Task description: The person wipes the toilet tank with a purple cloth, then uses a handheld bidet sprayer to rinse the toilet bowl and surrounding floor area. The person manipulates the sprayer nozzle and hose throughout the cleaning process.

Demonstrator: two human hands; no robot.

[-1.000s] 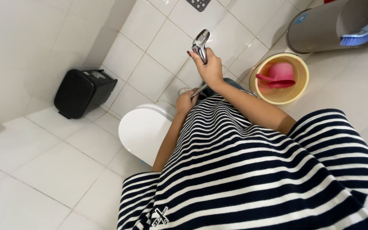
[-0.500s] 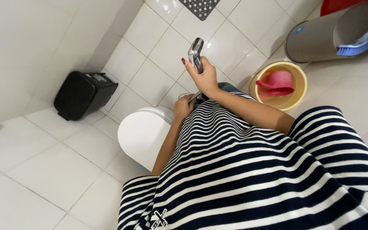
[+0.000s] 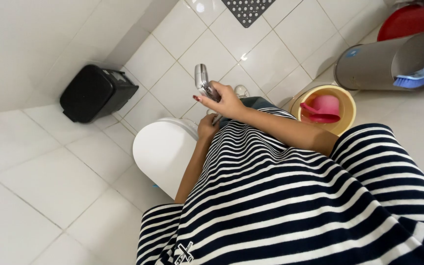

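Head view: right hand [image 3: 227,100] clenched round chrome spray nozzle [image 3: 202,80], held up above white toilet lid [image 3: 163,149]. Left hand [image 3: 206,126] at lid's far edge, grip unclear. Black bin [image 3: 96,93] left of toilet. Yellow bucket [image 3: 345,98] with pink scoop [image 3: 322,108] right of toilet; grey bin [image 3: 384,64] beyond bucket.

Quick tally of the bathroom floor: two hands, the right [image 3: 226,100] and the left [image 3: 206,126]. One chrome sprayer [image 3: 202,81]. One white toilet lid [image 3: 165,152]. One black bin [image 3: 96,93], one grey bin [image 3: 388,61] lying on its side. One yellow bucket [image 3: 347,100] with one pink scoop [image 3: 322,109] in it. One blue brush [image 3: 415,78], one red tub [image 3: 408,22], and one grey drain mat [image 3: 247,10] up top.
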